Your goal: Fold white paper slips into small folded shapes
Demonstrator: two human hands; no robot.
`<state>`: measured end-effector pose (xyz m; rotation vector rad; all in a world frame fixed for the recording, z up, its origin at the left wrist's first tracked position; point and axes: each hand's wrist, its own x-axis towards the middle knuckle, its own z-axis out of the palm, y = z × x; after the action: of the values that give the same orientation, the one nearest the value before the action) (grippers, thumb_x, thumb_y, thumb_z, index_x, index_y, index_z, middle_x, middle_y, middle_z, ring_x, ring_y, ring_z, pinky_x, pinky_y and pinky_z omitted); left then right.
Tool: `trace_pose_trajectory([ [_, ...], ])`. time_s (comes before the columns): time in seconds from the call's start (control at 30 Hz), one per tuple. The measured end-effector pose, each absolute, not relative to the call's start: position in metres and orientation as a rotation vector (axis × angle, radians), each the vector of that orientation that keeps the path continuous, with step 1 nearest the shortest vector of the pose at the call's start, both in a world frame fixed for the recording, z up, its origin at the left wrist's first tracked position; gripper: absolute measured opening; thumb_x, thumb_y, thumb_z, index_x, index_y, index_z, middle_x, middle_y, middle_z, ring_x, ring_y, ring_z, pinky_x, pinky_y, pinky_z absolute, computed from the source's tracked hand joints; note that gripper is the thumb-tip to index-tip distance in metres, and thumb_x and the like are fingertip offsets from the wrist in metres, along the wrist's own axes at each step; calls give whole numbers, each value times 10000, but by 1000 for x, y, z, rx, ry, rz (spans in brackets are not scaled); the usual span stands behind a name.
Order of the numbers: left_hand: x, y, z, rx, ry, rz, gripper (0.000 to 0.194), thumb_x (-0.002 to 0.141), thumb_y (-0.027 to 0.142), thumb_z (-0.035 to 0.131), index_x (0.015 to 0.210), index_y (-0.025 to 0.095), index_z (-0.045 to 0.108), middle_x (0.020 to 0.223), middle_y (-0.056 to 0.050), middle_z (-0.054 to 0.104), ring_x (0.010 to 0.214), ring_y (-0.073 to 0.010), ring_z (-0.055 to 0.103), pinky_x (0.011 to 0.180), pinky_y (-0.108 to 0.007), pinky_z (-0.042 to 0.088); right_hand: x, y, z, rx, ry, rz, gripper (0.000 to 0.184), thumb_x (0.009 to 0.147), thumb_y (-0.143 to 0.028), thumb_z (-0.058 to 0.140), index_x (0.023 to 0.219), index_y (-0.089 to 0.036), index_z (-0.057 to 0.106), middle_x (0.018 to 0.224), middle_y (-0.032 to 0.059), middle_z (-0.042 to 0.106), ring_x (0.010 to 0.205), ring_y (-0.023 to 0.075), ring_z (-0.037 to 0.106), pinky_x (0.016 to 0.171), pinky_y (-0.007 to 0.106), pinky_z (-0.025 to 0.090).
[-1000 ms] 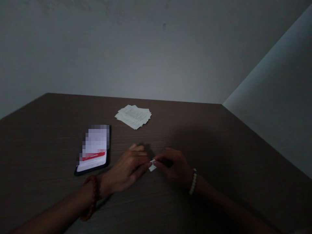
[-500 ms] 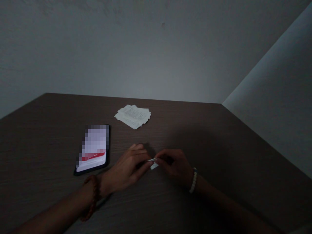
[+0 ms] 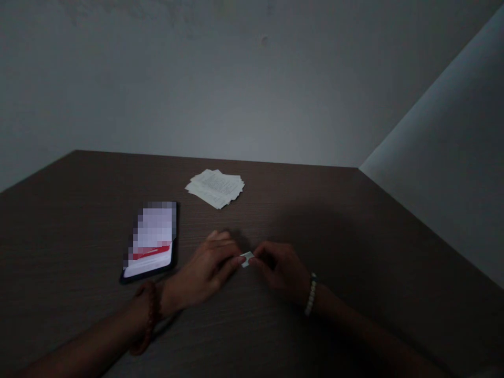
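Observation:
A small folded piece of white paper [image 3: 247, 259] lies on the dark wooden table [image 3: 354, 236], pinched between the fingertips of both hands. My left hand [image 3: 205, 273], with a reddish bead bracelet on the wrist, rests on the table with its fingers pressed on the paper's left edge. My right hand [image 3: 277, 270], wearing a white bead bracelet, has its fingers curled and closed on the paper's right edge.
A phone [image 3: 151, 240] with a lit screen lies on the table to the left of my hands. A loose stack of printed paper slips [image 3: 216, 187] sits farther back. Grey walls close the table in at the back and right.
The small paper has been folded down smaller and flatter between the fingertips. Both hands stayed in nearly the same place.

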<state>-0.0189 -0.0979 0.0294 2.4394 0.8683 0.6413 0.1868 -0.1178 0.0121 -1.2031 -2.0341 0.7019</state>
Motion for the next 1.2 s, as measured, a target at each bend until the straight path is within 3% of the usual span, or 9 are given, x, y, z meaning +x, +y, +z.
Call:
trace_pose_trajectory([
  [0.2,-16,-98,27,2430,864,678,221,908,263,500,736,155,588,713,-19,547,762,-178,475,728,-326,352,188,-118,10,-1196,-2022,675,91,839,-253,609,786,-179,608,637,-25,601,541,90,514,537,203,367],
  [0.6,-21,-98,34,2404,800,583,295,969,272,404,807,180,633,769,-8,624,793,-169,494,802,-350,318,186,-118,13,-1145,-1959,629,102,811,-279,659,767,-187,646,623,-29,589,530,88,497,529,209,370],
  [1.0,-19,-98,31,2493,842,672,298,943,239,436,709,169,608,701,-12,589,760,-174,500,772,-340,362,187,-118,15,-1193,-1905,653,105,800,-275,658,763,-180,635,625,-26,586,518,86,487,508,209,365],
  [1.2,-19,-98,25,2501,802,1021,127,886,169,549,983,166,630,881,-39,649,802,-165,525,722,-302,411,187,-118,14,-1188,-1959,553,62,785,-238,654,766,-180,642,627,-14,602,534,102,514,524,224,381],
])
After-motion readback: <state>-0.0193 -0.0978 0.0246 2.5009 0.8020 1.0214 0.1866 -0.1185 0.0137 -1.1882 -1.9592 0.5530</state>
